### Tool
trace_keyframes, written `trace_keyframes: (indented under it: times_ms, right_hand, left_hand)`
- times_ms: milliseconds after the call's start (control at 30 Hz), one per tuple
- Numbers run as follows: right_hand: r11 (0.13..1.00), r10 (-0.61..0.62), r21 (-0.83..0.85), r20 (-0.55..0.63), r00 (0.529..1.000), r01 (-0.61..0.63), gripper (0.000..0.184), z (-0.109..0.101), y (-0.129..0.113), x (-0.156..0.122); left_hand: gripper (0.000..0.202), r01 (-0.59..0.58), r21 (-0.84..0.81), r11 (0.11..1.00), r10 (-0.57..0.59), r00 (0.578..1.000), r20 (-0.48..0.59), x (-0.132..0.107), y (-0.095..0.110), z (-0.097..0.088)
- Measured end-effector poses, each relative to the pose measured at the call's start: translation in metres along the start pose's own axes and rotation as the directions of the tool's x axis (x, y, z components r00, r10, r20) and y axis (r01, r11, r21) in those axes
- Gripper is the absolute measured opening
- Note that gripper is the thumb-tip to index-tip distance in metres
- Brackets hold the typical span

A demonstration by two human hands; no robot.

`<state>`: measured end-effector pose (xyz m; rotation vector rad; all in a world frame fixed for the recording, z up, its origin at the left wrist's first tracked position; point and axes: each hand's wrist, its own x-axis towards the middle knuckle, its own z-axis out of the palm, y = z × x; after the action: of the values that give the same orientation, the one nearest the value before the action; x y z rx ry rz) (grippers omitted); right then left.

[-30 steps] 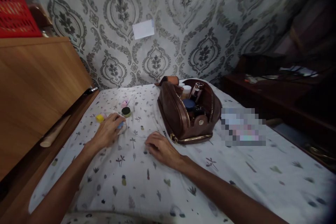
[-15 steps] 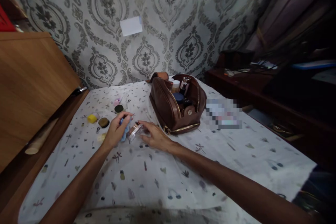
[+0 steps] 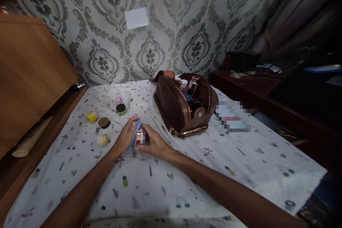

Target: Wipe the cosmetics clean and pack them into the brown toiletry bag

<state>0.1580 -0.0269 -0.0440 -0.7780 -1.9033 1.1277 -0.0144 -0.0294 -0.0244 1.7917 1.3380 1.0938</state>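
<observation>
My left hand [image 3: 127,136] is closed on a light blue cloth [image 3: 136,130], pressing it to the side of a small clear cosmetic bottle with a rose-gold band [image 3: 140,137]. My right hand [image 3: 155,143] grips the same bottle from the right, its fingers curled round it. To the left on the cloth lie a dark-topped round jar [image 3: 121,109], an olive-lidded jar [image 3: 104,122], a small pale yellow jar [image 3: 102,140] and a yellow-capped container [image 3: 91,117]. Behind my hands a brown makeup bag [image 3: 173,105] stands unzipped, with several bottles and jars inside.
A tiny pink-lilac item [image 3: 118,100] lies farther back on the patterned bedsheet [image 3: 149,192]. Right of the bag is a blurred-out flat item [image 3: 233,117]. A wooden panel [image 3: 29,78] rises on the left; a dark red table [image 3: 240,94] stands at the right.
My right hand has closed round the bottle and holds it more upright. My left hand has brought the blue cloth against it. The view has shifted slightly.
</observation>
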Motion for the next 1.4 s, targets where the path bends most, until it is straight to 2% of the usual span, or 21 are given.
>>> trace_keyframes:
  times_ms: [100, 200, 300, 367, 467, 567, 633, 733, 800, 933, 1033, 1133, 1233, 1333, 1400]
  right_hand:
    - [0.994, 0.016, 0.110, 0.033, 0.999, -0.019, 0.086, -0.005, 0.006, -0.004]
    - [0.951, 0.076, 0.295, 0.060, 0.995, -0.091, 0.084, -0.007, 0.008, -0.007]
    - [0.884, 0.120, 0.446, 0.073, 0.990, -0.140, 0.084, -0.007, 0.008, -0.005]
    - [0.851, 0.135, 0.505, 0.061, 0.989, -0.148, 0.082, -0.007, 0.008, -0.003]
    - [0.847, 0.162, 0.506, 0.048, 0.986, -0.164, 0.079, -0.008, 0.009, -0.002]
    - [0.907, 0.153, 0.393, 0.030, 0.988, -0.153, 0.081, -0.008, 0.008, -0.004]
    - [0.943, 0.123, 0.309, 0.010, 0.992, -0.120, 0.082, -0.007, 0.005, -0.006]
    - [0.951, 0.129, 0.284, 0.002, 0.992, -0.125, 0.073, -0.007, -0.001, -0.007]
    - [0.910, 0.191, 0.373, 0.011, 0.982, -0.181, 0.067, -0.009, -0.005, -0.006]
    - [0.749, 0.306, 0.618, 0.001, 0.952, -0.241, 0.062, -0.015, -0.011, -0.002]
    - [0.658, 0.346, 0.717, -0.020, 0.938, -0.228, 0.050, -0.017, -0.014, -0.001]
    - [0.563, 0.352, 0.795, 0.016, 0.936, -0.225, 0.042, -0.020, -0.016, -0.002]
    - [0.479, 0.357, 0.848, 0.051, 0.933, -0.229, 0.040, -0.022, -0.015, -0.002]
    - [0.419, 0.391, 0.880, 0.048, 0.919, -0.225, 0.056, -0.022, -0.012, -0.002]
    - [0.403, 0.401, 0.884, 0.060, 0.914, -0.235, 0.065, -0.022, -0.009, -0.002]
  left_hand:
    - [0.047, -0.036, 0.171, 0.985, 0.047, 0.997, -0.063, -0.002, -0.001, 0.000]
    - [0.046, -0.020, 0.346, 0.938, 0.046, 0.997, -0.069, -0.005, 0.002, -0.001]
    - [0.045, 0.053, 0.388, 0.920, -0.033, 0.998, -0.059, -0.007, 0.003, -0.005]
    - [0.041, 0.074, 0.362, 0.929, -0.044, 0.995, -0.090, -0.006, 0.002, -0.007]
    - [0.028, 0.064, 0.300, 0.952, 0.001, 0.977, -0.213, -0.004, 0.002, -0.008]
    - [0.019, 0.005, 0.242, 0.970, 0.070, 0.951, -0.301, -0.004, 0.009, -0.007]
    - [0.015, -0.070, 0.195, 0.978, 0.128, 0.944, -0.303, -0.007, 0.015, -0.004]
    - [0.011, -0.205, 0.122, 0.971, 0.229, 0.945, -0.234, -0.012, 0.022, 0.000]
    - [0.011, -0.302, 0.090, 0.949, 0.314, 0.931, -0.184, -0.016, 0.024, 0.002]
    - [0.015, -0.452, 0.083, 0.888, 0.459, 0.877, -0.143, -0.019, 0.024, 0.000]
    - [0.018, -0.500, 0.109, 0.859, 0.510, 0.853, -0.109, -0.018, 0.022, -0.004]
    - [0.018, -0.507, 0.140, 0.850, 0.522, 0.847, -0.099, -0.016, 0.020, -0.008]
    - [0.019, -0.475, 0.145, 0.868, 0.488, 0.871, -0.064, -0.013, 0.019, -0.007]
    - [0.025, -0.387, 0.113, 0.915, 0.392, 0.920, -0.019, -0.013, 0.020, -0.004]
    - [0.028, -0.285, 0.069, 0.956, 0.286, 0.958, -0.013, -0.013, 0.020, -0.002]
